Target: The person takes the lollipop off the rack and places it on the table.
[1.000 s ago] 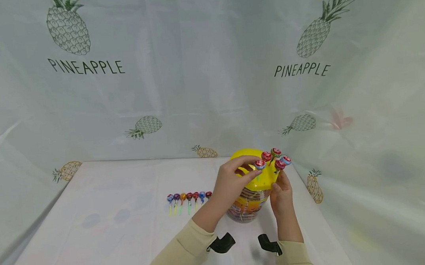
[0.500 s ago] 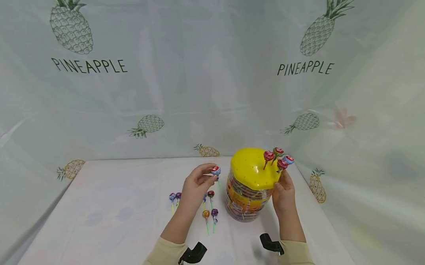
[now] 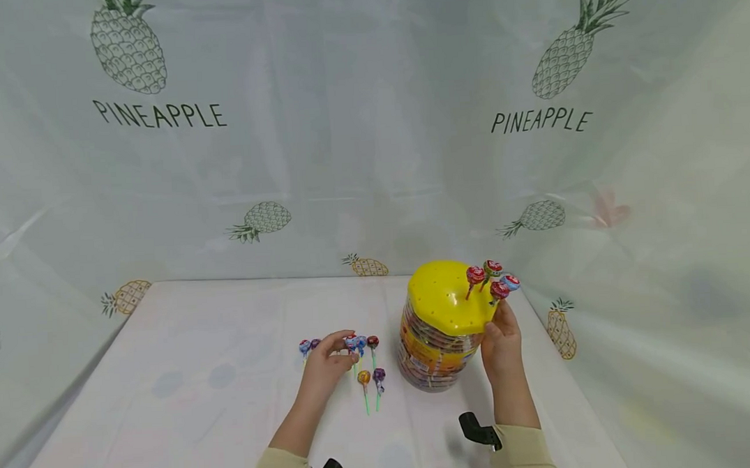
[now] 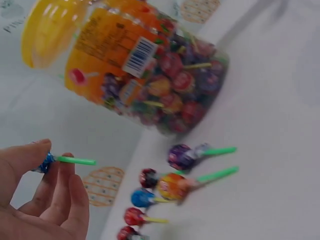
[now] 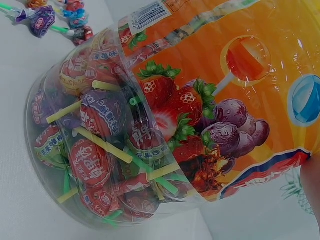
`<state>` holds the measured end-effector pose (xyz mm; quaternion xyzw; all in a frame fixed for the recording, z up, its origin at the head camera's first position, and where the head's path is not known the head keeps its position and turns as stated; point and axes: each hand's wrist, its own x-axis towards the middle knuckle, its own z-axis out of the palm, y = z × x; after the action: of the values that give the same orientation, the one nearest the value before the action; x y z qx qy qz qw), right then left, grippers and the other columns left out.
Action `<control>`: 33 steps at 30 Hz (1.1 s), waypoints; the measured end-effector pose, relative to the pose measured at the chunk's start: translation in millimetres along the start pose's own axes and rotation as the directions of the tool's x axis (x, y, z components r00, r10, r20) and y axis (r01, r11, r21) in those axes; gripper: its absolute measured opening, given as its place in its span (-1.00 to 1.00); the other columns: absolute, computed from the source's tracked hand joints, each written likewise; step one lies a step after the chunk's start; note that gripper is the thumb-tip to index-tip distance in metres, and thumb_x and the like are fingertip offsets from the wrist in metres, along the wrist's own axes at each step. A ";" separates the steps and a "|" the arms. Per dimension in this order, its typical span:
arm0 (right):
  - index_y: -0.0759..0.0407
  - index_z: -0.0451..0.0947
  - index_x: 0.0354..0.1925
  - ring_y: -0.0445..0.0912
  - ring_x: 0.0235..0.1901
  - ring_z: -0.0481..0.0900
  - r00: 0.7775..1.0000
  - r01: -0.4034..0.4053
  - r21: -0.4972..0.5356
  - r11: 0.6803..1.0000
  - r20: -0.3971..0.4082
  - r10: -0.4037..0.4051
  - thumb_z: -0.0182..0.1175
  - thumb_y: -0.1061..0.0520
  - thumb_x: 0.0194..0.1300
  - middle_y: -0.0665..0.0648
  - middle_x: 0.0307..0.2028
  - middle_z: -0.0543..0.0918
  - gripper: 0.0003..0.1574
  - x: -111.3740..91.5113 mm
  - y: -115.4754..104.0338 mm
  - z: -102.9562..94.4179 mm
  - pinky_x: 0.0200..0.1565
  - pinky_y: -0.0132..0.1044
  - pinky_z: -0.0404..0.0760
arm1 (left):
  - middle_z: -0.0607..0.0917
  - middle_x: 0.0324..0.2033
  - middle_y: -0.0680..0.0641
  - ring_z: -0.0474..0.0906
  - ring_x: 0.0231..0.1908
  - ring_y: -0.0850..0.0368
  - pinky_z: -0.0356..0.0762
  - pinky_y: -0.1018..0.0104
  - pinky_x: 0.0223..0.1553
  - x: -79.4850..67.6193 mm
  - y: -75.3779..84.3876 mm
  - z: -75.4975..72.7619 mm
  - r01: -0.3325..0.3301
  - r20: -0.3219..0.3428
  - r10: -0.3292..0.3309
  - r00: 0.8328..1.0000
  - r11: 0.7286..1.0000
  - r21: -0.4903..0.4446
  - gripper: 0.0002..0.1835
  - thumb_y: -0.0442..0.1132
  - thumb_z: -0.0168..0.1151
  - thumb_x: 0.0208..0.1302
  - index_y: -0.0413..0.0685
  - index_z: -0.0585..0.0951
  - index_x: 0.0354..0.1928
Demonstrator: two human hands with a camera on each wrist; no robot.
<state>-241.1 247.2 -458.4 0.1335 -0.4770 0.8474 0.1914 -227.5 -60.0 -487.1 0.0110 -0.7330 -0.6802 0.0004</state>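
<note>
My left hand (image 3: 323, 365) is low over the row of lollipops, left of the jar. Its thumb and fingertips pinch a lollipop in a blue wrapper with a green stick (image 4: 76, 160). My right hand (image 3: 500, 337) grips the right side of the clear candy jar (image 3: 432, 363) at its yellow lid (image 3: 437, 297), thumb in front. Several lollipops (image 3: 475, 276) stand upright in holes at the lid's right side. Packed with wrapped lollipops, the jar stands upright and wears an orange fruit label (image 5: 210, 65).
In front of the row lie an orange lollipop (image 3: 364, 377) and a purple lollipop (image 3: 379, 375). A dark red lollipop (image 3: 373, 341) ends the row on the right; my left hand hides its middle. A pineapple-print curtain (image 3: 370, 122) hangs behind the white table (image 3: 189, 437).
My left hand has come away from the lid, moving left and down to the row with the lollipop still pinched. The right hand keeps its grip on the jar.
</note>
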 end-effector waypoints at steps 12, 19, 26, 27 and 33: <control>0.06 0.39 0.36 -0.07 0.22 0.37 1.000 -0.014 -0.010 1.000 0.000 0.014 -0.01 0.28 0.46 0.06 0.28 0.42 -0.46 0.6 -1.5 0.0 0.25 -0.32 0.35 | 0.69 -0.23 -0.12 0.65 -0.31 0.03 0.57 0.08 -0.17 -4.9 -42.4 -2.9 0.113 -0.037 -0.109 0.993 0.987 0.118 -0.47 -0.47 0.43 0.02 -0.18 0.60 0.11; 0.08 0.40 0.35 -0.03 0.27 0.32 0.997 -0.038 -0.049 0.998 -0.062 0.034 0.01 0.31 0.45 0.08 0.28 0.42 -0.45 1.8 -0.4 -0.2 0.25 -0.31 0.34 | 0.66 -0.32 -0.10 0.67 -0.31 0.01 0.63 0.19 -0.30 -4.8 -63.2 -4.4 0.085 -0.004 -0.085 0.996 0.983 0.164 -0.47 -0.52 0.47 -0.06 -0.20 0.61 0.05; 0.06 0.41 0.34 -0.04 0.28 0.31 0.996 -0.048 -0.053 0.997 -0.075 0.044 0.01 0.29 0.45 0.05 0.29 0.41 -0.47 1.1 0.0 -1.6 0.25 -0.34 0.34 | 0.62 -0.38 -0.01 0.49 -0.52 0.16 0.49 0.21 -0.32 -1.3 -69.0 -6.1 0.006 0.027 -0.016 1.000 0.935 0.356 -0.51 -0.47 0.53 -0.15 -0.09 0.67 -0.06; 0.06 0.42 0.33 -0.04 0.28 0.31 0.996 -0.047 -0.051 0.998 -0.077 0.043 0.02 0.29 0.45 0.05 0.29 0.42 -0.47 0.9 -0.2 -1.2 0.25 -0.35 0.34 | 0.60 -0.39 0.00 0.46 -0.51 0.16 0.47 0.21 -0.32 -0.9 -69.3 -5.9 0.001 0.032 -0.014 0.999 0.926 0.377 -0.51 -0.46 0.53 -0.15 -0.08 0.68 -0.06; 0.04 0.45 0.31 -0.06 0.26 0.33 0.997 -0.042 -0.022 0.999 -0.067 0.040 0.03 0.29 0.44 0.04 0.29 0.42 -0.48 -0.5 -1.0 -0.1 0.24 -0.35 0.35 | 0.56 -0.41 0.02 0.40 -0.47 0.14 0.43 0.22 -0.34 -0.8 -69.5 -5.2 -0.037 0.076 0.002 0.997 0.887 0.461 -0.50 -0.44 0.55 -0.14 -0.09 0.66 -0.05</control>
<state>-240.2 247.7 -457.9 0.0933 -0.4831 0.8493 0.1913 -225.6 -70.4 -555.9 -0.0216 -0.8733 -0.4861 -0.0224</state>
